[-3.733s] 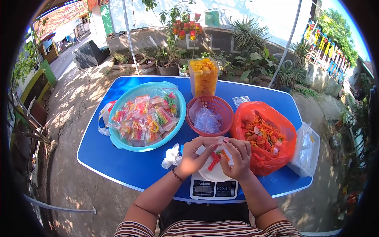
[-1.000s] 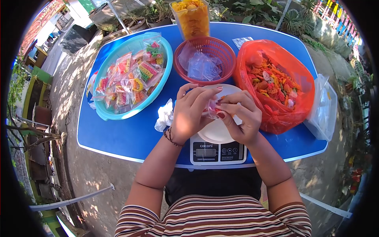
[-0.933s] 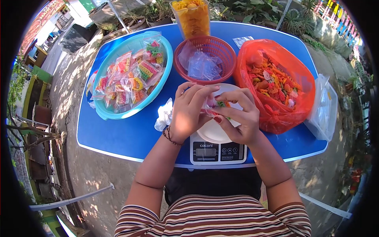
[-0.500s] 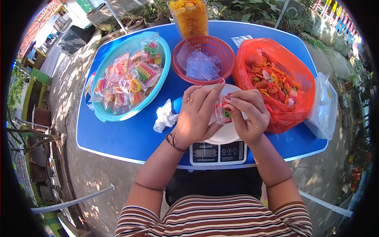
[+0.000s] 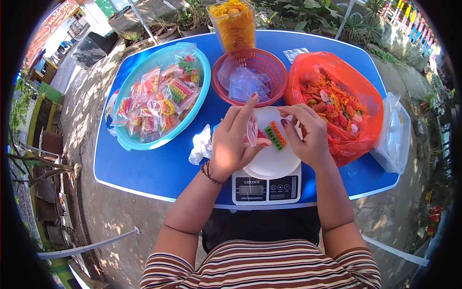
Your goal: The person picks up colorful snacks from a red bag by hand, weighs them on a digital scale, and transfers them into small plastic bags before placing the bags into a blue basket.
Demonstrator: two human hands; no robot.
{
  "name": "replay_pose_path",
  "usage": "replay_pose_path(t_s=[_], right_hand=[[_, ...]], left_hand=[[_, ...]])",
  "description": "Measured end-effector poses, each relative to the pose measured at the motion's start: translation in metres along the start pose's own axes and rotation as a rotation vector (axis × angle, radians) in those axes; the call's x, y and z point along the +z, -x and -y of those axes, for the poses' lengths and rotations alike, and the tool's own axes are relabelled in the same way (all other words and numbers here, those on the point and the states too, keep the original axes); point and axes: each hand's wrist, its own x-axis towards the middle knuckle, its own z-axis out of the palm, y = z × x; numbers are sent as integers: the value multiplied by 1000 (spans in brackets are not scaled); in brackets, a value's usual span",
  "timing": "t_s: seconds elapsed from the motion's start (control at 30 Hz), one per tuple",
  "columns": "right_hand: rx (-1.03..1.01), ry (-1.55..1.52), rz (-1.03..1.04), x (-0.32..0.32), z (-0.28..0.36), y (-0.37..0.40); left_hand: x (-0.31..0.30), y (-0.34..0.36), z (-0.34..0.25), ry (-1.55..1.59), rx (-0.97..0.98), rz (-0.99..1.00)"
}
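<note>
My left hand (image 5: 232, 142) holds a small clear plastic bag (image 5: 251, 131) between thumb and fingers, over the left side of a white plate (image 5: 269, 166). The bag is partly hidden by the hand. My right hand (image 5: 308, 137) hovers over the plate's right side, fingers bent and apart, with nothing visible in them. Between the hands, a green snack piece (image 5: 274, 138) and an orange snack piece (image 5: 277, 133) lie on the plate, with a pink piece (image 5: 261, 134) beside the bag. The plate rests on a digital kitchen scale (image 5: 266, 189).
A turquoise basket (image 5: 126, 139) of filled bags stands left, near crumpled white tissue (image 5: 201, 145). Behind the plate is a red basket (image 5: 281, 77) with plastic bags. An orange bag (image 5: 370, 96) of colourful snacks is right, beside a clear container (image 5: 392, 135). A tub of yellow chips (image 5: 233, 29) stands behind.
My hands have moved apart, the right one letting go of the plastic bag. Green and orange snack pieces now show on the plate. The view has shifted slightly.
</note>
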Motion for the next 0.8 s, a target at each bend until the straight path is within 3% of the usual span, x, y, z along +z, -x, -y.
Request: replay_pose_path(t_s=[0.07, 0.23, 0.37, 0.47, 0.57, 0.67, 0.8], right_hand=[[-206, 276, 107, 2, -10, 1], [-78, 220, 150, 11, -4, 7], [-77, 191, 114, 12, -5, 6], [-107, 102, -58, 10, -4, 3], [-47, -248, -288, 12, -4, 9], [-75, -503, -346, 15, 3, 11], [-91, -617, -198, 18, 5, 18]], left_hand=[[-1, 1, 6, 51, -45, -37], [-4, 0, 5, 61, -53, -24], [-4, -3, 6, 85, 66, -37], [-3, -4, 2, 44, 66, -33], [-1, -3, 3, -58, 67, -47], [0, -4, 4, -113, 81, -68], [0, -6, 7, -184, 125, -98]])
